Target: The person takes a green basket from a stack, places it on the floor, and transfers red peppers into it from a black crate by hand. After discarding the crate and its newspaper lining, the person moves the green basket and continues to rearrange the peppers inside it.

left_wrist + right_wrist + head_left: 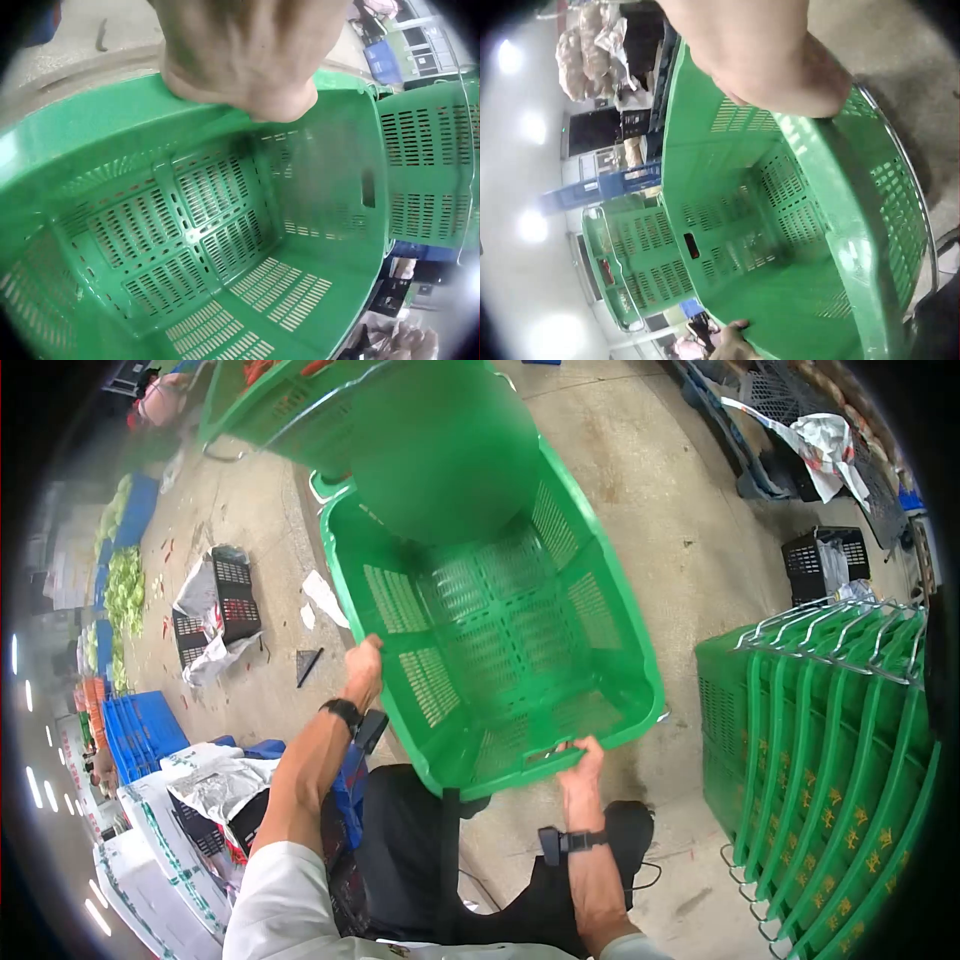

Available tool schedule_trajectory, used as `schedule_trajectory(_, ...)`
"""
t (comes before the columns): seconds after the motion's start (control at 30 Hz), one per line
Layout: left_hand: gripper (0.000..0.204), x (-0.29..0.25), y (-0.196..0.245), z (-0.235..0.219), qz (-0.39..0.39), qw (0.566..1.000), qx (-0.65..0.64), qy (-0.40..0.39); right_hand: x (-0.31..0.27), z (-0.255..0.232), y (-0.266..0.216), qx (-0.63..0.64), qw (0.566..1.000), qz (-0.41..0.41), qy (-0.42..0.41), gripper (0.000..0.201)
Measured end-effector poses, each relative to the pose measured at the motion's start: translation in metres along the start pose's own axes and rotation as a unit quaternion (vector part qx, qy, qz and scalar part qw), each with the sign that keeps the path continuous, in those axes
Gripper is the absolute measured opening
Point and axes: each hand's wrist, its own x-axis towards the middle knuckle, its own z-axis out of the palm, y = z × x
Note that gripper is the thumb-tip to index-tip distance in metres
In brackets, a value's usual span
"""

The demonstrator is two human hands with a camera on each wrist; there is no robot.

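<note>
Head view: two hands hold a green basket [395, 643] in front of the person, its open top facing up towards the camera. The left hand [364, 668] grips the rim on the left side; the right hand [583, 763] is closed round the near end rim, beside the slotted handhold. Both wrist views show the backs of the hands over the rim, with most of the fingers hidden. The basket's floor and walls are slotted, and part of its far end is blurred.

Just beyond stands another green basket [232, 408] with a metal handle and some red things in it. A row of nested green baskets [790, 740] stands to the right. On the left, a black crate [236, 600] sits on the floor [640, 460], farther out than the white boxes [150, 860].
</note>
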Motion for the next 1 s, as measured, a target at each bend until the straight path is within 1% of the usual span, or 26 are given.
schedule_trajectory(0.03, 0.033, 0.012, 0.010, 0.004, 0.009, 0.998, 0.059, 0.014, 0.016, 0.001, 0.003, 0.036, 0.997, 0.055, -0.038, 0.022)
schedule_trajectory(0.07, 0.034, 0.022, 0.014, 0.010, 0.012, 0.993, 0.115, 0.025, 0.013, 0.012, 0.010, 0.028, 0.998, 0.053, -0.035, 0.022)
schedule_trajectory(0.13, 0.037, 0.041, 0.027, 0.012, 0.048, 0.997, 0.066, -0.016, 0.003, 0.055, 0.027, -0.015, 0.999, -0.018, -0.035, 0.023)
schedule_trajectory(0.17, 0.038, 0.112, 0.006, -0.007, 0.199, 0.970, 0.126, -0.054, 0.005, 0.061, 0.049, -0.003, 1.000, -0.002, -0.021, 0.025)
schedule_trajectory(0.2, 0.042, 0.127, 0.007, -0.007, 0.208, 0.965, 0.138, -0.081, 0.007, 0.060, 0.061, 0.012, 1.000, 0.000, 0.000, 0.026)
schedule_trajectory(0.23, 0.046, 0.141, 0.008, -0.008, 0.217, 0.959, 0.148, -0.108, 0.015, 0.067, 0.060, -0.024, 1.000, 0.017, -0.003, 0.022)
schedule_trajectory(0.27, 0.052, 0.090, 0.044, -0.009, 0.086, 0.984, 0.115, -0.104, 0.014, 0.063, 0.059, -0.059, 0.998, 0.036, -0.003, 0.018)
schedule_trajectory(0.3, 0.063, 0.066, 0.058, -0.011, 0.138, 0.960, 0.221, -0.101, 0.024, 0.056, 0.055, -0.068, 0.997, 0.034, -0.007, 0.018)
schedule_trajectory(0.37, 0.074, 0.068, 0.037, -0.030, 0.200, 0.936, 0.286, -0.045, 0.035, 0.036, 0.041, -0.158, 0.979, 0.049, -0.116, 0.035)
schedule_trajectory(0.4, 0.076, 0.086, 0.021, -0.036, 0.222, 0.945, 0.241, 0.008, 0.015, 0.038, 0.028, -0.250, 0.964, 0.027, -0.092, 0.049)
schedule_trajectory(0.43, 0.077, 0.059, 0.021, -0.058, 0.216, 0.956, 0.194, -0.032, -0.011, 0.032, 0.014, -0.341, 0.938, 0.004, -0.067, 0.064)
schedule_trajectory(0.47, 0.078, 0.020, 0.011, -0.079, 0.205, 0.966, 0.146, -0.068, -0.035, 0.024, 0.000, -0.367, 0.930, -0.002, -0.028, 0.069)
schedule_trajectory(0.5, 0.074, -0.009, 0.001, -0.097, 0.158, 0.975, 0.127, -0.095, -0.061, 0.012, -0.018, -0.399, 0.917, -0.007, 0.012, 0.075)
schedule_trajectory(0.53, 0.069, -0.039, -0.016, -0.118, 0.157, 0.971, 0.133, -0.122, -0.084, -0.004, -0.039, -0.394, 0.919, 0.003, -0.005, 0.071)
schedule_trajectory(0.57, 0.059, -0.051, -0.065, -0.125, 0.159, 0.975, 0.067, -0.139, -0.106, -0.018, -0.058, -0.388, 0.921, 0.015, -0.022, 0.068)
schedule_trajectory(0.6, 0.042, -0.088, -0.079, -0.147, 0.093, 0.963, -0.069, -0.243, -0.132, -0.019, -0.076, -0.414, 0.910, 0.022, -0.003, 0.064)
schedule_trajectory(0.63, 0.032, -0.128, -0.088, -0.170, 0.023, 0.955, -0.147, -0.257, -0.153, -0.014, -0.091, -0.440, 0.898, 0.029, 0.013, 0.061)
schedule_trajectory(0.67, 0.022, -0.170, -0.097, -0.194, -0.047, 0.936, -0.225, -0.268, -0.168, -0.014, -0.108, -0.487, 0.873, 0.017, 0.013, 0.057)
schedule_trajectory(0.7, 0.023, -0.209, -0.103, -0.221, -0.054, 0.941, -0.217, -0.254, -0.182, -0.013, -0.124, -0.538, 0.843, 0.007, 0.011, 0.052)
schedule_trajectory(0.73, 0.023, -0.241, -0.109, -0.250, -0.060, 0.948, -0.208, -0.235, -0.195, -0.006, -0.132, -0.566, 0.824, 0.030, -0.006, 0.052)
schedule_trajectory(0.8, 0.022, -0.294, -0.128, -0.298, -0.077, 0.956, -0.213, -0.186, -0.215, 0.015, -0.142, -0.687, 0.723, -0.045, -0.056, 0.048)
schedule_trajectory(0.83, 0.022, -0.317, -0.141, -0.322, -0.074, 0.958, -0.223, -0.166, -0.221, 0.026, -0.139, -0.706, 0.704, -0.031, -0.077, 0.048)
schedule_trajectory(0.87, 0.023, -0.335, -0.163, -0.342, -0.082, 0.957, -0.242, -0.139, -0.225, 0.038, -0.138, -0.721, 0.683, -0.045, -0.104, 0.047)
schedule_trajectory(0.9, 0.023, -0.352, -0.191, -0.362, -0.071, 0.962, -0.250, -0.089, -0.226, 0.050, -0.128, -0.731, 0.666, -0.059, -0.134, 0.047)
schedule_trajectory(0.93, 0.024, -0.378, -0.211, -0.384, -0.066, 0.964, -0.255, -0.045, -0.232, 0.058, -0.117, -0.743, 0.650, -0.051, -0.151, 0.047)
schedule_trajectory(1.0, 0.025, -0.437, -0.240, -0.426, -0.136, 0.932, -0.332, 0.052, -0.250, 0.074, -0.101, -0.776, 0.599, -0.050, -0.190, 0.039)
